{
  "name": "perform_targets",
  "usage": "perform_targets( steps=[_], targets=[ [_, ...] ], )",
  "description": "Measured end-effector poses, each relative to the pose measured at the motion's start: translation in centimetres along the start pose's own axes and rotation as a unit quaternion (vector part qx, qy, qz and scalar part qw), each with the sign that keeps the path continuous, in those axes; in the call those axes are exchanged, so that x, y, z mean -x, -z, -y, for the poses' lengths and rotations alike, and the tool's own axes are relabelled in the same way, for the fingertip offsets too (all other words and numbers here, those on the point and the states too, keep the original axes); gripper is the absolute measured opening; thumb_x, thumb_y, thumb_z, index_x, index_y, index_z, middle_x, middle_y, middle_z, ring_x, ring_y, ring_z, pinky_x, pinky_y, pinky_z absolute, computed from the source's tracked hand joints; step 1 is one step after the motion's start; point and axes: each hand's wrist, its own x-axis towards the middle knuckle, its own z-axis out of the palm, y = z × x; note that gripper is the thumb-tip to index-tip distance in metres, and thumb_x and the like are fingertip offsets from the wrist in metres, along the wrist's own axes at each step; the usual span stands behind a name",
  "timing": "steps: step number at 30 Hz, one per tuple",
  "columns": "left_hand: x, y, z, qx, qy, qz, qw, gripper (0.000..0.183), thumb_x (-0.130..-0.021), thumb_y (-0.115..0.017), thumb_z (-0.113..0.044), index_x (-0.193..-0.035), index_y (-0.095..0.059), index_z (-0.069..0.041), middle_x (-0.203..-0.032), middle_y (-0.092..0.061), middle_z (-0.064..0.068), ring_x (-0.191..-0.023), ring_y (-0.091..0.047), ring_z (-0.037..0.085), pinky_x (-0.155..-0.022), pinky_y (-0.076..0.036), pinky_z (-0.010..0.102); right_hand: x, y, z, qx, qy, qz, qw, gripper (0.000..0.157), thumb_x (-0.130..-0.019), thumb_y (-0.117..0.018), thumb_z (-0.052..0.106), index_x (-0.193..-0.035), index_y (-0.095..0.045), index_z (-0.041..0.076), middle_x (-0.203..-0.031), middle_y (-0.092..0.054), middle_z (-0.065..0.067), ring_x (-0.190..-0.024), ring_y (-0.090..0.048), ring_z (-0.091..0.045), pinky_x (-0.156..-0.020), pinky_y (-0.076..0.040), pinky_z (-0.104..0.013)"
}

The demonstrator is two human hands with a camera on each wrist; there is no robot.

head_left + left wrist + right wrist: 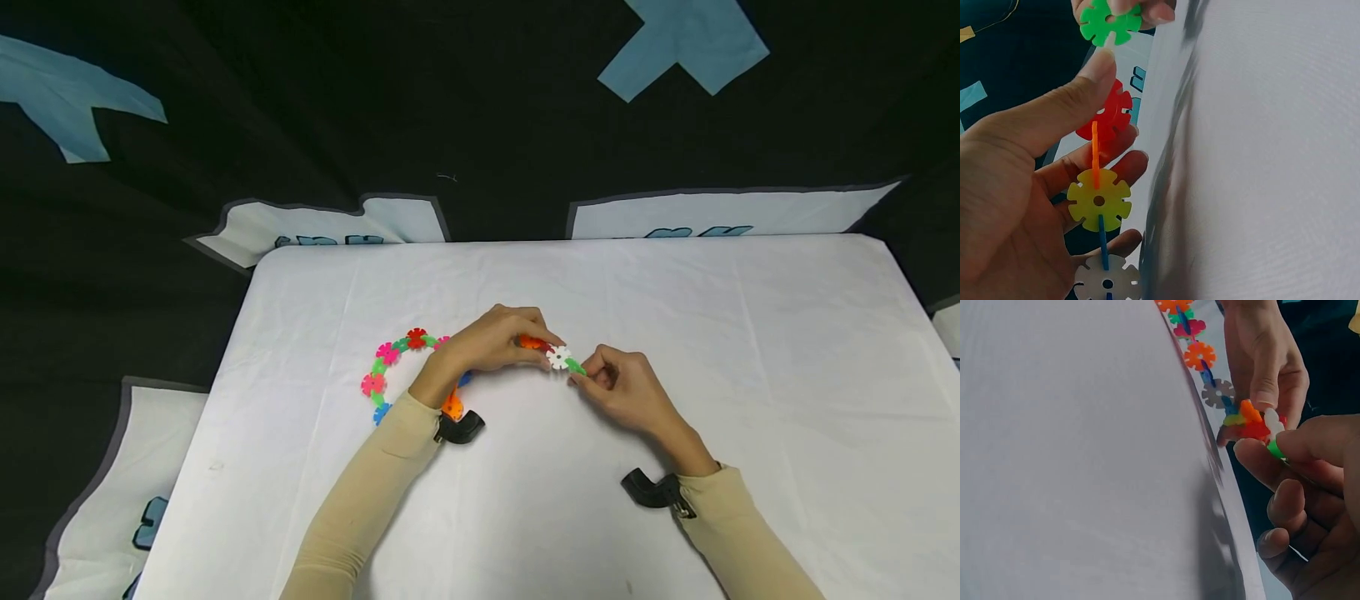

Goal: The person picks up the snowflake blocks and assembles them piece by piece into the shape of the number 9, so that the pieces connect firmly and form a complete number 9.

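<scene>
A chain of interlocking flower-shaped plastic discs curves over the table on the left, partly hidden behind my left arm. My left hand grips the chain near one end, thumb beside the white disc. A red disc and a yellow disc hang along its fingers in the left wrist view. My right hand pinches the green disc at the chain's end between thumb and forefinger. In the right wrist view, the green disc touches the white one, and its other fingers are curled.
A white cloth covers the table. Behind it hangs a dark curtain with blue and white patches. Black wrist mounts stick out at both sleeves.
</scene>
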Motion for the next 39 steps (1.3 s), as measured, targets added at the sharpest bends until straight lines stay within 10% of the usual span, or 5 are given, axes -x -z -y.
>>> perform_targets(
  steps=[15,26,39],
  targets=[
    [0.2,0.1,-0.2,0.021,0.001,0.007,0.9998,0.034,-0.083,-0.078,-0.028,-0.116,-0.074,-0.019,-0.093,-0.061,-0.006,-0.074,-0.051,0.005,-0.068,-0.042,0.018,-0.1,-0.6,0.1,-0.001,0.009,0.005,1.0,0.02,-0.08,-0.077,-0.001,-0.073,-0.062,0.008,-0.062,-0.06,0.003,-0.054,-0.047,-0.001,-0.048,-0.043,-0.019],
    [0.1,-0.2,0.3,0.024,0.005,0.011,0.9996,0.034,-0.082,-0.08,-0.029,-0.114,-0.074,-0.019,-0.097,-0.064,-0.007,-0.079,-0.054,0.007,-0.074,-0.046,0.022,-0.3,0.7,-0.8,0.012,0.036,0.042,0.998,0.031,-0.081,-0.076,-0.002,-0.107,-0.061,0.006,-0.084,-0.067,0.0,-0.053,-0.043,-0.004,-0.049,-0.038,-0.019],
    [0.3,0.8,0.3,0.024,0.04,0.01,0.9989,0.033,-0.083,-0.079,-0.022,-0.114,-0.072,-0.013,-0.111,-0.066,-0.005,-0.105,-0.059,0.008,-0.098,-0.046,0.026,-0.2,0.9,-1.0,0.04,0.033,0.068,0.996,0.019,-0.085,-0.074,0.003,-0.102,-0.067,0.009,-0.08,-0.064,0.004,-0.055,-0.042,-0.004,-0.049,-0.037,-0.02]
  ],
)
